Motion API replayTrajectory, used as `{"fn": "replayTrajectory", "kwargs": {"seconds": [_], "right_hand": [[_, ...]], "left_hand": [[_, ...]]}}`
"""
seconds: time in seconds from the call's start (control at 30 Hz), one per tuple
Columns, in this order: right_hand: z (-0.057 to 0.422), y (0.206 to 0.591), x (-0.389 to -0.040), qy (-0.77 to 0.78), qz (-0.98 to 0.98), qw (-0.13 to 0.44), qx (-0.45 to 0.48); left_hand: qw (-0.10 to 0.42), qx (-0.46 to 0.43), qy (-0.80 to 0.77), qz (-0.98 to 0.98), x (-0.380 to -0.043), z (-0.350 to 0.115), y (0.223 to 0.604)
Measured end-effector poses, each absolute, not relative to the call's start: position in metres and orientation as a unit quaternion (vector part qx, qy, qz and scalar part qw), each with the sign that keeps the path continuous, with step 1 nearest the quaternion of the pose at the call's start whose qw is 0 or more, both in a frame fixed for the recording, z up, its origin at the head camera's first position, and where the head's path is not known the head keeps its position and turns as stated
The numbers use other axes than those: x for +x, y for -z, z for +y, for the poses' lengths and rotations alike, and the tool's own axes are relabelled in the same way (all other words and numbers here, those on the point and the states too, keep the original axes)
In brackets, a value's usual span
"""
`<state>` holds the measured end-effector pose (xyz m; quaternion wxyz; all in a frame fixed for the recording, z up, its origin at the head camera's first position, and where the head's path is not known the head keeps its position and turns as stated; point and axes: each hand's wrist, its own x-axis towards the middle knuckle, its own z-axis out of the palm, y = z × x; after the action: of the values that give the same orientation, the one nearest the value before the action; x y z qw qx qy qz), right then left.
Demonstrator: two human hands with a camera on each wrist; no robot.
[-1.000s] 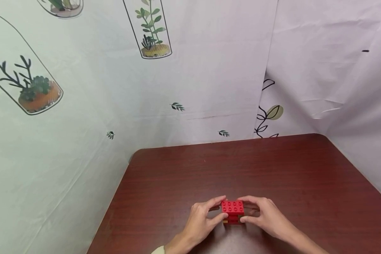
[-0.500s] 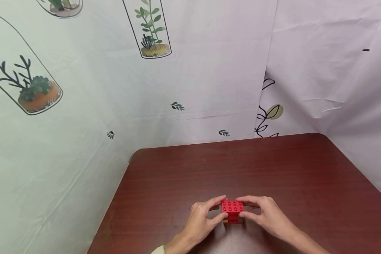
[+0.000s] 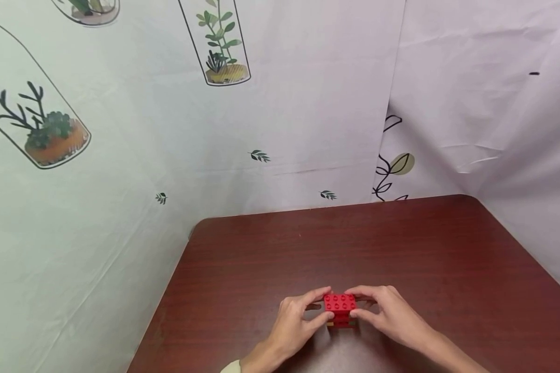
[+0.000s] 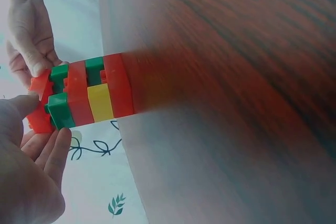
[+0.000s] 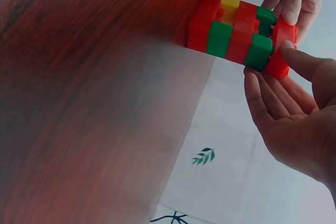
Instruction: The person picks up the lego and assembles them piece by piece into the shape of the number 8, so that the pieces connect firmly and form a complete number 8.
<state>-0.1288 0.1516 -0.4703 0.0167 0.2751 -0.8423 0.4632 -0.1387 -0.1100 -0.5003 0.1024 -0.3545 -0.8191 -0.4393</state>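
Observation:
A small tower of toy building bricks stands on the table, topped by a red eight-stud brick point(image 3: 339, 302). Below that brick, the left wrist view shows two green bricks point(image 4: 61, 109), a middle red brick point(image 4: 80, 92), a yellow brick point(image 4: 101, 103) beside another green one, and a bottom red brick point(image 4: 118, 84). My left hand point(image 3: 291, 322) pinches the top brick's left end, thumb on the near face, fingers behind. At the right end my right hand point(image 3: 394, 316) pinches the same brick, also thumb in front. Gaps show between the paired bricks.
The dark red-brown wooden table point(image 3: 261, 259) has rounded far corners. White cloth point(image 3: 308, 119) printed with plants hangs around its back and sides.
My right thumb and fingers have shifted slightly up and inward along the top brick. The left hand keeps its hold, and the tower stands as before.

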Motion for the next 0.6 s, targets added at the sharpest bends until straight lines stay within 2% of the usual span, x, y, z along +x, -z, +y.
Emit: {"fn": "replayTrajectory", "kwargs": {"seconds": [0.6], "right_hand": [[0.1518, 0.4725, -0.1283, -0.464, -0.840, 0.019, 0.279]], "left_hand": [[0.096, -0.358, 0.433, -0.822, -0.1382, -0.1125, 0.4998]]}}
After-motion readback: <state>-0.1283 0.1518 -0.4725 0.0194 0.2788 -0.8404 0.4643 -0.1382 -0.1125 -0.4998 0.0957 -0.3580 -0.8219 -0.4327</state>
